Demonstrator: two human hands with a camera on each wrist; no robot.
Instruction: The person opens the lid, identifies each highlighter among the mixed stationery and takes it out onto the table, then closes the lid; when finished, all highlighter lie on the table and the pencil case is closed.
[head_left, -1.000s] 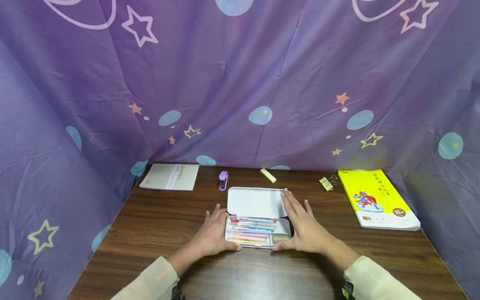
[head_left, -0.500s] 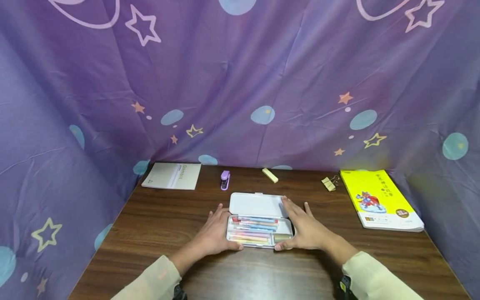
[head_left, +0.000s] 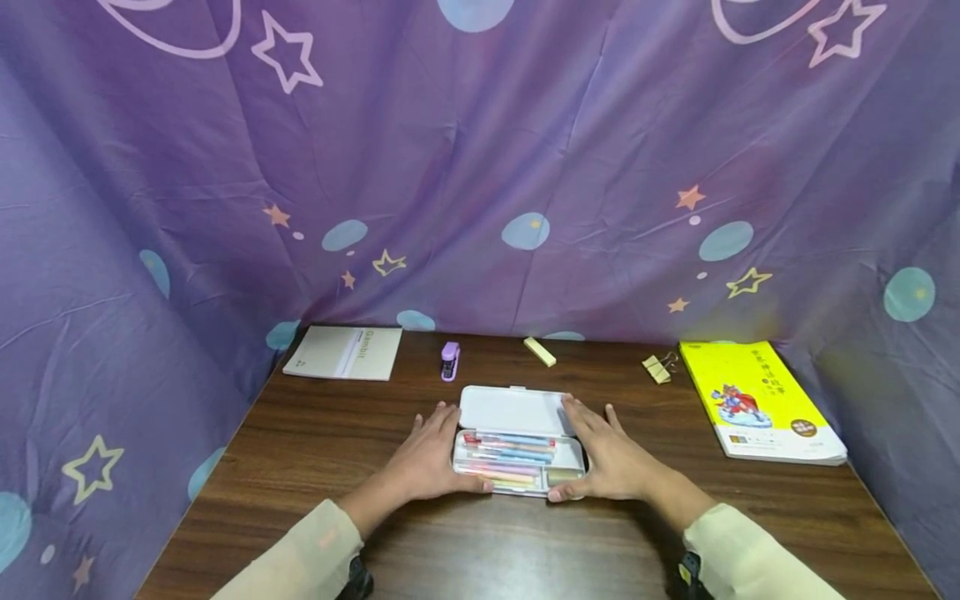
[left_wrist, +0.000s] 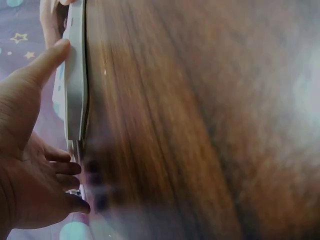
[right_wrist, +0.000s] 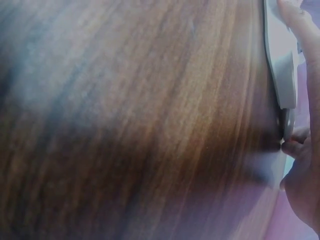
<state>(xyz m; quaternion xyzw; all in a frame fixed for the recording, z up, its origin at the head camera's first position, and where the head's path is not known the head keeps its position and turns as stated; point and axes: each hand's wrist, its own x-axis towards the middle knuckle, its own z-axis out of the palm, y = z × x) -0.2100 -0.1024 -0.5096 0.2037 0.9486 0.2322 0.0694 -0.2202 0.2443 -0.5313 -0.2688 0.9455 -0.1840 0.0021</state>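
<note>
A white pencil case [head_left: 567, 450] lies unfolded on the table, its lid [head_left: 513, 410] tipped back. Several pens and pencils [head_left: 510, 450] fill the tray, and a grey-green block [head_left: 562, 476] sits at its right front corner. My left hand [head_left: 431, 458] lies along the case's left side, fingers extended, thumb at the front edge. On the right side, my right hand [head_left: 618, 458] touches lid and tray, with its thumb at the front corner. In the left wrist view, the thumb [left_wrist: 50, 57] meets the case's front wall [left_wrist: 76, 90].
Along the back of the wooden table [head_left: 337, 433] lie a notebook [head_left: 345, 352], a purple stapler-like item [head_left: 450, 361], a pale yellow bar [head_left: 540, 351] and a binder clip [head_left: 660, 367]. A yellow book [head_left: 761, 400] is at the right. Purple cloth [head_left: 480, 167] hangs behind.
The case's lid has tipped farther back and down since a second ago. My left thumb has slid slightly rightward along the front edge. My right hand has barely moved.
</note>
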